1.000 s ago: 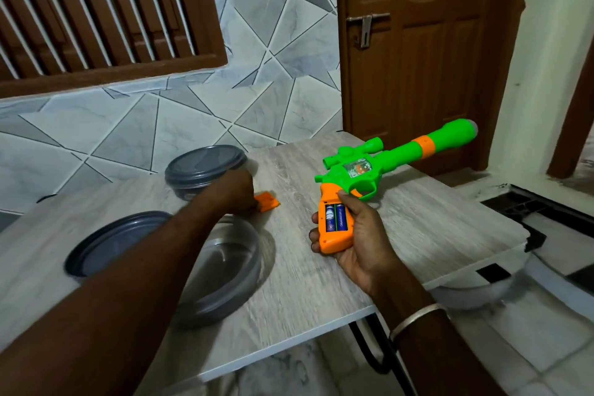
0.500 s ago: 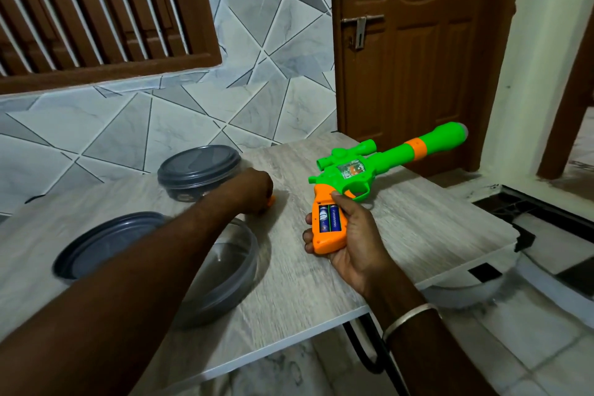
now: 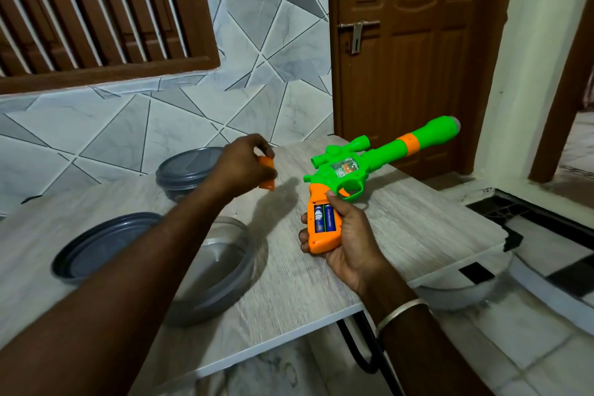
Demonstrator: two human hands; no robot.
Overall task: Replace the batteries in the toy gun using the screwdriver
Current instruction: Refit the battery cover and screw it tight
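My right hand [image 3: 348, 243] grips the orange handle of the green and orange toy gun [image 3: 373, 162], its barrel pointing up and to the right over the table. The battery bay in the handle is uncovered and holds two blue batteries [image 3: 324, 219] side by side. My left hand [image 3: 242, 165] is raised above the table and pinches the small orange battery cover [image 3: 268, 172], a little left of the gun. No screwdriver is in view.
A light wood-grain table [image 3: 289, 280] carries a closed grey round container [image 3: 184, 170], a grey lid [image 3: 99, 249] and an open round container [image 3: 221, 264] partly under my left forearm. A brown door [image 3: 411, 58] and tiled wall stand behind. The table's right edge drops to the floor.
My left hand has picked the orange battery cover up off the table and lifted it toward the gun. My right hand with the gun has barely moved.
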